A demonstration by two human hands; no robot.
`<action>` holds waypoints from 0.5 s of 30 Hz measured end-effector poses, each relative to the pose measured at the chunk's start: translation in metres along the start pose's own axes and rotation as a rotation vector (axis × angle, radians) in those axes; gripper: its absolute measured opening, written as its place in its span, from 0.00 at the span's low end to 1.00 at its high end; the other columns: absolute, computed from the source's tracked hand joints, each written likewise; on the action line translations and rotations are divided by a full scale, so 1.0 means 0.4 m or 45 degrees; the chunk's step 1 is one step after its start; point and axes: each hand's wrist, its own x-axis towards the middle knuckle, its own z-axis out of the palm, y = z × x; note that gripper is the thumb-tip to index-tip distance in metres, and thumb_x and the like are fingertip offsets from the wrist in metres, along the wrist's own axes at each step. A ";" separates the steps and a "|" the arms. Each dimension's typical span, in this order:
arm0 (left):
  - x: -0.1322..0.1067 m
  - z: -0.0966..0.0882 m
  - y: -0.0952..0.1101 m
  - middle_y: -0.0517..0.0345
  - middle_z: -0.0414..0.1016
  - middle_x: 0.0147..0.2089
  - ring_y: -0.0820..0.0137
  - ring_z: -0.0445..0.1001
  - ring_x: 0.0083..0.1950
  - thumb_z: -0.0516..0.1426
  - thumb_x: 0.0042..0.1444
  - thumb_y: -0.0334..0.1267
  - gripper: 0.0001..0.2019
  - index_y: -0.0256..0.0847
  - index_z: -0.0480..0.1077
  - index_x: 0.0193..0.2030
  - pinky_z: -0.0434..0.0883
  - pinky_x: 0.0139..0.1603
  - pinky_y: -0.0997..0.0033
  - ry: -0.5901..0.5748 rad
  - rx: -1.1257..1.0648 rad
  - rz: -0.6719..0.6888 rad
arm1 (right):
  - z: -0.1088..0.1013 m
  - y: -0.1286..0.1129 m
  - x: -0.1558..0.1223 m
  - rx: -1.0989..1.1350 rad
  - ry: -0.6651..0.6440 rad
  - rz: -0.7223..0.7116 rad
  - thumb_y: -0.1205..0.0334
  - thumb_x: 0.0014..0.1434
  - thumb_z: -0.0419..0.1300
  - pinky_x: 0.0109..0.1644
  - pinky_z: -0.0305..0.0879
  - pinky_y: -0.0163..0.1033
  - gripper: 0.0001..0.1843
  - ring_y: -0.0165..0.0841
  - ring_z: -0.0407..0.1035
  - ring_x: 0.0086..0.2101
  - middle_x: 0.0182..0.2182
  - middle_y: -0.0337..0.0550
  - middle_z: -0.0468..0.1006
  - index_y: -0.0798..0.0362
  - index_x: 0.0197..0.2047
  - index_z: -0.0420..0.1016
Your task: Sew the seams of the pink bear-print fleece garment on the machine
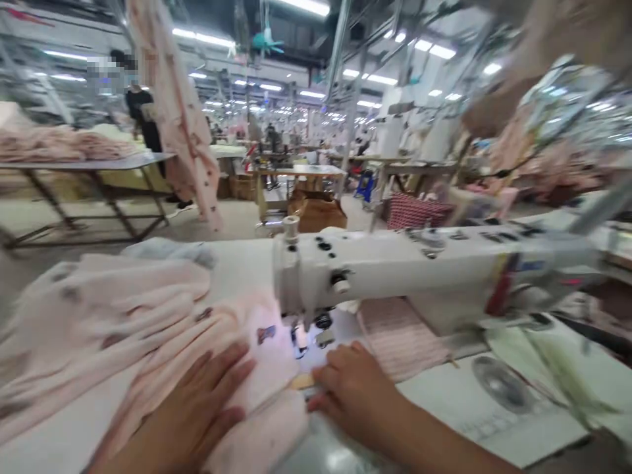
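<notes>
A white sewing machine (385, 260) stands in front of me, its lit needle area (300, 339) above the bed. Pink fabric (269, 372) with small printed figures lies left of the needle and spreads away in folds. My left hand (212, 388) rests on this fabric with fingers stretched out. To the right of the cloth's edge, my right hand (355, 388) has its fingers curled closed beside a small yellowish piece (302, 380). What its fingertips pinch, if anything, is hidden.
A pink striped cloth (399, 336) lies under the machine arm. Green fabric (538, 362) is at the right. Pink cloth hangs (185, 118) beyond the machine. A table (143, 160) with piled fabric stands at left, near a standing person (143, 118). A brown box (318, 210) sits behind.
</notes>
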 end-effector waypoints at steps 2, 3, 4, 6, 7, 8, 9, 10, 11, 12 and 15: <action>-0.005 -0.007 0.011 0.55 0.52 0.67 0.62 0.54 0.65 0.49 0.62 0.50 0.26 0.48 0.52 0.65 0.53 0.64 0.57 -0.197 0.046 -0.061 | -0.001 0.017 -0.009 0.067 0.053 -0.045 0.50 0.54 0.61 0.32 0.59 0.45 0.12 0.39 0.67 0.29 0.26 0.42 0.73 0.50 0.34 0.73; 0.001 -0.010 0.014 0.53 0.49 0.68 0.61 0.51 0.67 0.48 0.62 0.52 0.28 0.47 0.48 0.66 0.51 0.65 0.53 -0.289 0.044 -0.087 | -0.002 0.024 -0.010 0.095 0.069 -0.071 0.51 0.57 0.59 0.32 0.58 0.45 0.12 0.38 0.67 0.28 0.26 0.42 0.72 0.50 0.36 0.73; 0.008 -0.013 0.016 0.52 0.46 0.69 0.60 0.48 0.68 0.46 0.62 0.54 0.29 0.46 0.46 0.67 0.49 0.65 0.50 -0.364 0.027 -0.112 | -0.003 0.029 -0.010 0.121 0.082 -0.093 0.52 0.60 0.55 0.32 0.57 0.44 0.12 0.37 0.67 0.29 0.26 0.42 0.72 0.50 0.38 0.73; 0.021 -0.021 0.015 0.53 0.41 0.70 0.58 0.43 0.69 0.44 0.62 0.57 0.31 0.47 0.42 0.68 0.46 0.65 0.47 -0.474 -0.019 -0.158 | -0.006 0.028 -0.010 0.169 0.092 -0.119 0.53 0.64 0.49 0.31 0.56 0.43 0.13 0.36 0.66 0.28 0.28 0.41 0.72 0.49 0.41 0.72; 0.025 -0.025 0.014 0.53 0.38 0.70 0.58 0.41 0.69 0.44 0.62 0.57 0.32 0.48 0.41 0.68 0.45 0.65 0.46 -0.518 -0.039 -0.175 | -0.007 0.024 -0.010 0.189 0.086 -0.123 0.54 0.64 0.47 0.31 0.55 0.43 0.14 0.35 0.65 0.28 0.28 0.41 0.72 0.48 0.41 0.71; 0.029 -0.030 0.013 0.53 0.36 0.70 0.57 0.39 0.70 0.43 0.61 0.58 0.33 0.48 0.40 0.68 0.43 0.65 0.45 -0.555 -0.055 -0.190 | -0.007 0.018 -0.009 0.204 0.073 -0.120 0.54 0.64 0.48 0.31 0.55 0.42 0.13 0.35 0.65 0.27 0.28 0.40 0.72 0.47 0.41 0.71; 0.031 -0.034 0.012 0.53 0.35 0.70 0.57 0.38 0.70 0.43 0.60 0.60 0.34 0.48 0.40 0.68 0.42 0.65 0.44 -0.583 -0.068 -0.201 | -0.006 0.011 -0.007 0.214 0.056 -0.106 0.53 0.63 0.50 0.32 0.55 0.42 0.11 0.35 0.64 0.27 0.27 0.39 0.72 0.47 0.39 0.71; 0.034 -0.037 0.011 0.53 0.34 0.70 0.56 0.36 0.70 0.43 0.60 0.61 0.35 0.48 0.40 0.68 0.40 0.65 0.43 -0.602 -0.076 -0.211 | -0.002 0.005 -0.004 0.217 0.040 -0.085 0.51 0.60 0.54 0.32 0.54 0.42 0.11 0.36 0.64 0.27 0.27 0.38 0.71 0.47 0.37 0.72; 0.036 -0.038 0.009 0.53 0.33 0.70 0.55 0.36 0.70 0.43 0.59 0.61 0.35 0.48 0.40 0.68 0.40 0.65 0.43 -0.613 -0.080 -0.223 | 0.003 0.000 0.000 0.213 0.029 -0.066 0.48 0.56 0.59 0.32 0.54 0.42 0.12 0.36 0.64 0.27 0.27 0.38 0.71 0.48 0.36 0.72; 0.039 -0.038 0.008 0.53 0.33 0.70 0.55 0.35 0.70 0.43 0.59 0.62 0.36 0.48 0.40 0.68 0.39 0.65 0.43 -0.619 -0.083 -0.236 | 0.009 -0.004 0.006 0.212 0.018 -0.047 0.45 0.51 0.63 0.33 0.54 0.42 0.17 0.37 0.65 0.28 0.27 0.38 0.72 0.48 0.35 0.72; 0.047 -0.028 0.004 0.53 0.33 0.70 0.55 0.35 0.70 0.43 0.58 0.63 0.36 0.48 0.39 0.68 0.41 0.65 0.43 -0.608 -0.077 -0.274 | 0.030 -0.014 0.030 0.385 -0.056 0.064 0.43 0.47 0.65 0.33 0.51 0.41 0.20 0.38 0.64 0.29 0.27 0.39 0.72 0.51 0.31 0.70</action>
